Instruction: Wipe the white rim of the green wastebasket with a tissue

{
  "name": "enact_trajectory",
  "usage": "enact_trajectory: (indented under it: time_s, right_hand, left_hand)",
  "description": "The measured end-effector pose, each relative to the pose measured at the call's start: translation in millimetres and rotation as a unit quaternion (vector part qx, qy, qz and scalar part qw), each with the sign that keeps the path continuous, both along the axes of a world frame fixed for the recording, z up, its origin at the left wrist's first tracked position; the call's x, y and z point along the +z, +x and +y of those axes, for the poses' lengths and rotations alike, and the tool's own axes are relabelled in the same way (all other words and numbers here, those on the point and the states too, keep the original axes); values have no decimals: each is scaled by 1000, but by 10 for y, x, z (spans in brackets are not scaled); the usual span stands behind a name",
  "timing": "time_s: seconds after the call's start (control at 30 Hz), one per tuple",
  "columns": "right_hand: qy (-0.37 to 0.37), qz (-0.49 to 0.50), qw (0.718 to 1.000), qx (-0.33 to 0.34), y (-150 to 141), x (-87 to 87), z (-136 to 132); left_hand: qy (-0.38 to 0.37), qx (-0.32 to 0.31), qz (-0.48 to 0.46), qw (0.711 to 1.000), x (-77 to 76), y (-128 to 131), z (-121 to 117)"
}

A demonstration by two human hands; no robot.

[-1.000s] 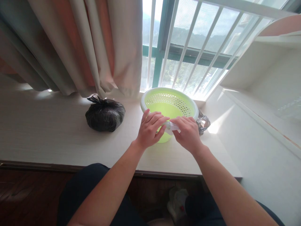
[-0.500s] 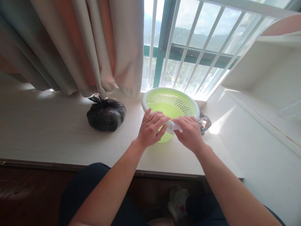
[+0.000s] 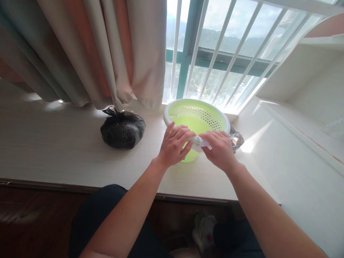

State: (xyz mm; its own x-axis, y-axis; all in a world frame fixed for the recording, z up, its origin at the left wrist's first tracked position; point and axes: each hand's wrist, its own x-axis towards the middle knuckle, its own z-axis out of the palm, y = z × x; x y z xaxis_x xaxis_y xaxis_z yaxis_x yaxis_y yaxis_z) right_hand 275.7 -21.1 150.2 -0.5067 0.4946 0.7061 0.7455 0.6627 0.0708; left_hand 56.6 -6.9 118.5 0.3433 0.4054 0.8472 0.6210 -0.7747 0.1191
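Note:
A light-green plastic basket point(image 3: 188, 123) with a pale rim and a perforated upper wall stands upright by the window. My left hand point(image 3: 174, 145) is closed over its near rim, fingers on top and thumb below. Just to the right, my right hand point(image 3: 219, 147) pinches a thin white piece point(image 3: 203, 142) against the same rim. Whether that piece is film, a bag edge or a label I cannot tell. The fingertips of both hands are close together, with a short stretch of white between them. My hands hide part of the basket's near wall.
A knotted black plastic bag point(image 3: 123, 129) lies on the pale ledge point(image 3: 67, 150) to the left. Behind the basket's right side shows a dark crumpled plastic bag point(image 3: 237, 139). Long curtains point(image 3: 107, 53) hang at the back left, white window bars point(image 3: 223, 50) behind the basket.
The right hand has shifted slightly right along the rim, showing a little more white between the hands. The left hand keeps its place on the basket. The view has moved a touch.

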Motion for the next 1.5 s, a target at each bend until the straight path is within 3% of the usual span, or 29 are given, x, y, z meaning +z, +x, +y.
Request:
enact_trajectory:
  time_s: [0.6, 1.5]
  right_hand:
    - [-2, 4, 1000, 11, 89, -33, 63]
    - [1, 6, 999, 40, 204, -44, 135]
  left_hand:
    - [-51, -5, 9, 999, 8, -13, -6]
    - [-42, -14, 7, 999, 13, -24, 4]
